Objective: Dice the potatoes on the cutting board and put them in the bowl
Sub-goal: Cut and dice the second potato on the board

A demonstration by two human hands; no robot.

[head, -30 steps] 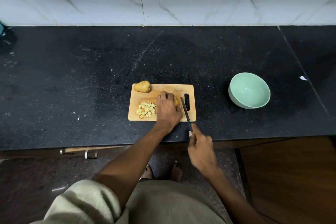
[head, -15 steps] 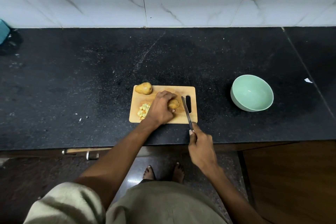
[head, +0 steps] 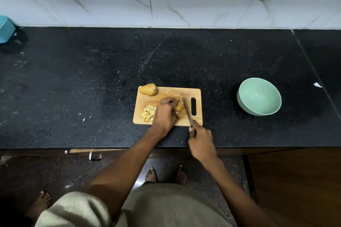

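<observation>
On the wooden cutting board (head: pixel 171 116), the person's left hand (head: pixel 164 114) grips a potato piece (head: pixel 180 106) near the middle, its fingers curled over the piece and pinning it down; a second ago that hand lay flatter and covered most of the piece, and it has since drawn back toward the left so the right end of the potato now shows. The right hand (head: pixel 202 141) holds the knife (head: pixel 187 112) with its fingers wrapped round the handle at the near edge of the board, and the blade has shifted from just right of the potato, beside the board's handle slot, to lie right against the exposed end, though whether it has bitten in cannot be told. That suggests the next slice is being lined up rather than finished. A small heap of diced potato (head: pixel 149 113) sits on the left part of the board, partly behind the left wrist, and a whole potato (head: pixel 148 89) rests at the far left corner, untouched. The green bowl (head: pixel 259 96) stands on the dark surface (head: pixel 73 88) well to the right of the board and looks empty, so by all appearances dicing is only partway along and no transfer to the bowl has begun.
</observation>
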